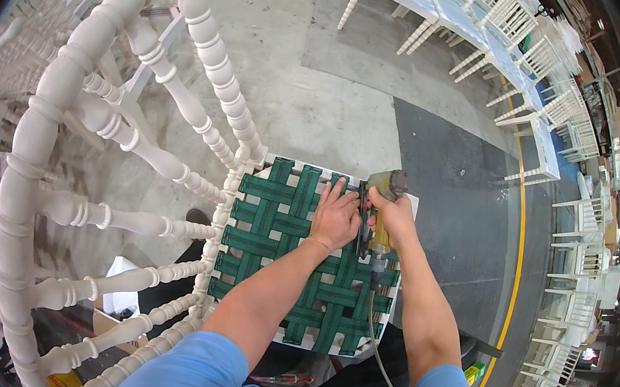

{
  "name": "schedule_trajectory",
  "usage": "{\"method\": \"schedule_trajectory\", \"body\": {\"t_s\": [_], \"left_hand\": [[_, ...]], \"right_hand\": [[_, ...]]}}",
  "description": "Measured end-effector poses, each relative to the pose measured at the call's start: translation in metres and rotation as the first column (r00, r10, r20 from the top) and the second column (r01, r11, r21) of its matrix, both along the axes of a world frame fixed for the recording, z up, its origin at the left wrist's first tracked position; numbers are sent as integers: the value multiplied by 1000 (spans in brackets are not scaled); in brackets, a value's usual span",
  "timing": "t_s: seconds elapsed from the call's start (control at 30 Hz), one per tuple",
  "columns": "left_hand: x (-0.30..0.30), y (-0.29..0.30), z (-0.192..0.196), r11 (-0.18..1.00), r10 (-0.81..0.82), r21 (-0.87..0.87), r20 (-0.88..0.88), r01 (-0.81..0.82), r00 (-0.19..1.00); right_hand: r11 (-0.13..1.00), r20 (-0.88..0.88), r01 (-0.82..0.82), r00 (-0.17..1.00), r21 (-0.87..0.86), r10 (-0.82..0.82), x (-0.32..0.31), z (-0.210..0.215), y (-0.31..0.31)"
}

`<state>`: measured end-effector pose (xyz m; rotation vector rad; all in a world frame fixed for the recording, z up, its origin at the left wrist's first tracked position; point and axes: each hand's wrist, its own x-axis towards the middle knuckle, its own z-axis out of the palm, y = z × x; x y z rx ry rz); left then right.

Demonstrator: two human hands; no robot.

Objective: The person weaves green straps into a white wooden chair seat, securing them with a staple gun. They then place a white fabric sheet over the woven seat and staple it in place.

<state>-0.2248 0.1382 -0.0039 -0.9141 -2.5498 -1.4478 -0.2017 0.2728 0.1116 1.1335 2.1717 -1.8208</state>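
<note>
A white chair with turned spindles has its back (33,139) rising on my left. Across its seat frame, green webbing (249,241) is woven in a basket pattern with small gaps. My right hand (391,216) grips a yellow-and-black air staple gun (380,241) over the seat's right part, with a thin hose (378,331) running down from it. My left hand (335,219) lies on the webbing just left of the gun, its fingers stretched toward the far edge of the seat. The gun's black nose is partly hidden between my hands.
White chairs (571,284) stand in a long row along the right, and more white chairs (431,5) are lined up at the far right. A yellow line (519,248) runs along the dark floor. Below the chair back, on the left, sits an open box (119,325).
</note>
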Motion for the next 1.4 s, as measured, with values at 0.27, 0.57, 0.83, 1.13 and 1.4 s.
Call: {"method": "schedule_trajectory", "body": {"t_s": [0.27,0.57,0.83,1.13,1.4], "left_hand": [[-1,0,4,999,22,40,-56,-20,998],[-2,0,2,1000,15,-4,-51,-15,999],[-8,6,7,985,-25,-168,13,27,1000],[91,-68,63,985,-172,28,73,171,982],[255,-165,91,977,27,-23,1000,211,-16]], "right_hand": [[998,16,29,999,47,-30,0,3,4],[999,12,25,1000,37,-26,4,6,15],[981,1,194,981,-31,-194,127,97,41],[670,224,728,636,146,-739,474,168,84],[484,199,815,557,-320,-806,608,53,67]]}}
